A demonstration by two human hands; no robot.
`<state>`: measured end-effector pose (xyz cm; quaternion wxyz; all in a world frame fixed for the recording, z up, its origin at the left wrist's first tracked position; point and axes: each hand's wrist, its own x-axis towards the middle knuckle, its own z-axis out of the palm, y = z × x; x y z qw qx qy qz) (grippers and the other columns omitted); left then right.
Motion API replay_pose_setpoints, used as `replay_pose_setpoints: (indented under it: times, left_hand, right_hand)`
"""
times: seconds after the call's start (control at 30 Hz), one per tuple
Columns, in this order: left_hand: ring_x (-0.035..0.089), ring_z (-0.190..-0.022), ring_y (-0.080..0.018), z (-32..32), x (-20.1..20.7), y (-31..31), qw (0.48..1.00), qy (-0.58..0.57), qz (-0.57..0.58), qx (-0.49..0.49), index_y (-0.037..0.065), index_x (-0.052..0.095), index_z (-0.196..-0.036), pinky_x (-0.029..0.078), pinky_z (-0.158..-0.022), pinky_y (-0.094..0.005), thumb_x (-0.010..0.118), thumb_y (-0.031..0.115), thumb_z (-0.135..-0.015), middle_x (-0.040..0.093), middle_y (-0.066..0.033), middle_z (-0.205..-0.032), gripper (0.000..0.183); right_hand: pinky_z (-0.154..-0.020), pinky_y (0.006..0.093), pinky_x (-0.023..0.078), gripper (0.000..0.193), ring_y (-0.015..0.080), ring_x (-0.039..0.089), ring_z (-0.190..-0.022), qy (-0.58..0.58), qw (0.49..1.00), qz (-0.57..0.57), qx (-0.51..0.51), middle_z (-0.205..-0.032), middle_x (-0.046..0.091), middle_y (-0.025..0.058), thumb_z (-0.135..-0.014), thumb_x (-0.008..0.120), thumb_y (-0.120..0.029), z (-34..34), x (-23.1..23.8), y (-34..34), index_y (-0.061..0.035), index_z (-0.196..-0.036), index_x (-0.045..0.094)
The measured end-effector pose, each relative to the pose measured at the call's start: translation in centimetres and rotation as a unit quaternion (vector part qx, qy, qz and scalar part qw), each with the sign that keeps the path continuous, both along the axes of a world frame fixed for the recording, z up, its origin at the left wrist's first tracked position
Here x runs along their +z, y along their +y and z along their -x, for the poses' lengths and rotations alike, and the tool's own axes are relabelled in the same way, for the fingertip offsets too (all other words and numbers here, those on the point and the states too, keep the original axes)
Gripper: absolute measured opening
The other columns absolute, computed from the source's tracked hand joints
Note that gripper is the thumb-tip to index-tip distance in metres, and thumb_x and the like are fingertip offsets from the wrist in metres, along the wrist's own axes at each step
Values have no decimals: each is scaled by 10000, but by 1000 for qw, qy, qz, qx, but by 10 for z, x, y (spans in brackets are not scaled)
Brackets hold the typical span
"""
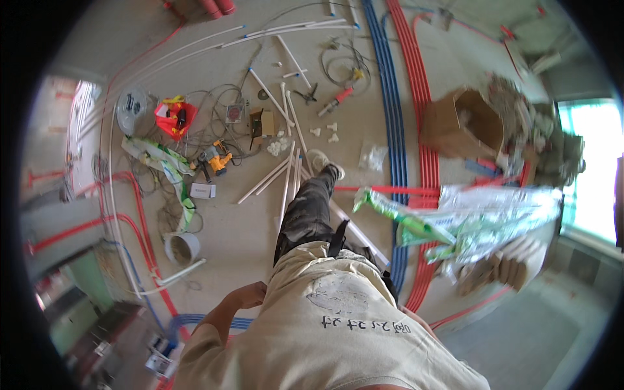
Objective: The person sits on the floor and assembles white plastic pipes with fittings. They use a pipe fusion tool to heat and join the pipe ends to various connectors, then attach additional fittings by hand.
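Note:
My left hand (250, 296) hangs beside my hip against the shirt hem (286, 276). Its fingers are too hard to make out to tell whether it holds anything. Of my right arm (422, 320) only a strip of skin shows past the shirt, and the hand is hidden behind my body. One shoe (318, 160) rests on the floor among loose white pipes (265, 181). Ahead of it lie white pipe fittings (333, 138), an open small cardboard box (268, 122) and a red-handled tool (336, 102).
Blue pipes (393, 117) and red pipes (419, 78) run along the floor to my right. Beyond them stand a large cardboard box (448, 123) and green-white plastic-wrapped bundles (481, 211). Leftward are a yellow power tool (218, 159), tangled cables, a red bag (170, 120) and a bucket (184, 247).

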<state>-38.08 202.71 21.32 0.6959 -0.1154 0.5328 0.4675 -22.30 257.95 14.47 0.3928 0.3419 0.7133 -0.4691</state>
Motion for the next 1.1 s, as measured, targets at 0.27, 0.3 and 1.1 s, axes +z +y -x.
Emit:
replay_pose_setpoints:
  times: [0.27,0.3,1.1]
  left_hand:
    - [707,-772,-215,150,-53,75,960,224,-147,-80,-2,762,-902,548,-708,-353,711,135,-769,759,-153,-908,198]
    - [682,-802,-186,173,-49,83,940,308,-146,2,5,767,-952,534,-740,-342,686,120,-798,759,-124,-936,209]
    - [691,-765,-164,433,-42,618,533,-174,357,747,-47,705,-1061,560,-695,-307,727,151,-895,737,-114,-896,258]
  right_hand:
    - [-699,403,530,107,163,649,-750,-57,978,23,200,-844,726,105,-824,701,-72,285,72,144,-23,-918,720]
    - [-699,403,530,107,163,650,-751,-55,973,29,224,-845,726,106,-824,701,-72,325,75,152,-24,-918,720]
    - [-599,317,530,216,188,677,-721,37,745,-52,664,-914,706,117,-941,652,-162,1307,-118,115,-27,-1110,647]
